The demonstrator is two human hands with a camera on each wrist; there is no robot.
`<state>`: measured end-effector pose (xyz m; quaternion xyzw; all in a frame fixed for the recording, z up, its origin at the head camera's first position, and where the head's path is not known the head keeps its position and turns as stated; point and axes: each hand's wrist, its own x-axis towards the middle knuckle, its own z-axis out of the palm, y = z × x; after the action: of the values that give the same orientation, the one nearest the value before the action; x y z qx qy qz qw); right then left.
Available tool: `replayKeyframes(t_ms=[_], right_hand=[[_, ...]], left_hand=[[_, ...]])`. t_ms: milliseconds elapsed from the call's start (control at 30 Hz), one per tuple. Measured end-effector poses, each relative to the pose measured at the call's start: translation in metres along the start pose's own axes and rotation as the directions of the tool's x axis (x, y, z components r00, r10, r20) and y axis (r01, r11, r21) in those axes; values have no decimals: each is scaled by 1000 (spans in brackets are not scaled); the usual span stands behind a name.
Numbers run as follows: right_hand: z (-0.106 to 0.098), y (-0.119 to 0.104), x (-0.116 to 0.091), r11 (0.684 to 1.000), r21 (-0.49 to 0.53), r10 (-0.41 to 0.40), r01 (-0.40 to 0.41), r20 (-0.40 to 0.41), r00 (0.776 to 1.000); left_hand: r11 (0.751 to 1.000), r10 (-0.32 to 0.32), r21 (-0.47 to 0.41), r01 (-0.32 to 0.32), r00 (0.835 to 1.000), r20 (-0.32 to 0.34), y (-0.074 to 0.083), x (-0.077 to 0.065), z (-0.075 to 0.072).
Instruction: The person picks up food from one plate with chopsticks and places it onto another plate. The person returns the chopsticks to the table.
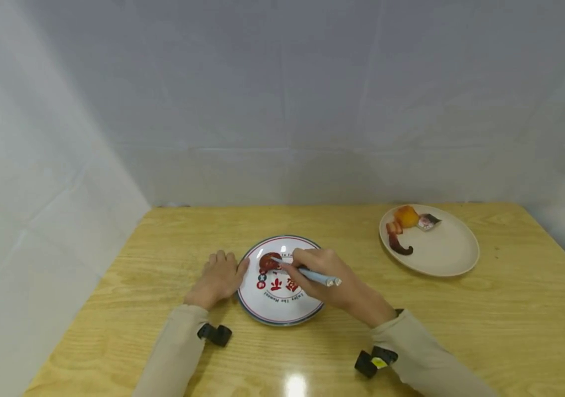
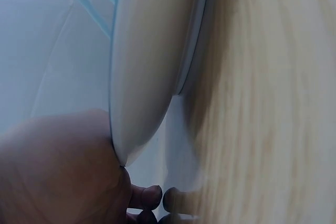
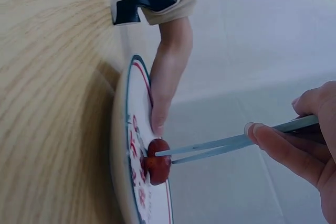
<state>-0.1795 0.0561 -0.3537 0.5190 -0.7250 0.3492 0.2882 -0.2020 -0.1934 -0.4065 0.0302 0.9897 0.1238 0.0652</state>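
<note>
A white plate (image 1: pixel 282 313) with blue and red rim lines and red lettering lies in the middle of the table. On it sits a rounded, glossy reddish-brown food piece (image 1: pixel 268 262), its kind unclear. My right hand (image 1: pixel 329 278) holds a pair of light blue chopsticks (image 3: pixel 220 146) over the plate. Their tips touch the food piece in the right wrist view; whether they squeeze it I cannot tell. My left hand (image 1: pixel 219 279) rests at the plate's left rim, thumb over the edge and the other fingers extended outside it, near the tabletop.
A cream plate (image 1: pixel 448 256) stands at the back right, bearing an orange rounded piece (image 1: pixel 406 216), a reddish striped piece (image 1: pixel 394 227), a dark curled piece (image 1: pixel 399 245) and a small dark-and-white piece (image 1: pixel 428 221). Pale sheeting (image 1: pixel 282 110) hangs behind the wooden table (image 1: pixel 163 237).
</note>
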Motion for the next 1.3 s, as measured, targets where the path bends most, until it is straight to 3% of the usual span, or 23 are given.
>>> replayKeyframes(t_ms=[400, 633, 900, 1300], right_hand=[[-17, 9, -3, 999, 4, 36, -36, 8, 999], [-40, 13, -3, 989, -12, 147, -147, -13, 989], [-70, 20, -4, 947, -24, 317, -319, -62, 946], [-88, 34, -9, 940, -40, 333, -338, -108, 937]], left_hand=[[1000, -12, -9, 12, 1000, 7, 1, 0, 3], [1000, -9, -12, 9, 1000, 4, 0, -1, 3], [1000, -7, -7, 7, 1000, 3, -1, -1, 3], [1000, -18, 1, 18, 1000, 17, 1, -1, 1]])
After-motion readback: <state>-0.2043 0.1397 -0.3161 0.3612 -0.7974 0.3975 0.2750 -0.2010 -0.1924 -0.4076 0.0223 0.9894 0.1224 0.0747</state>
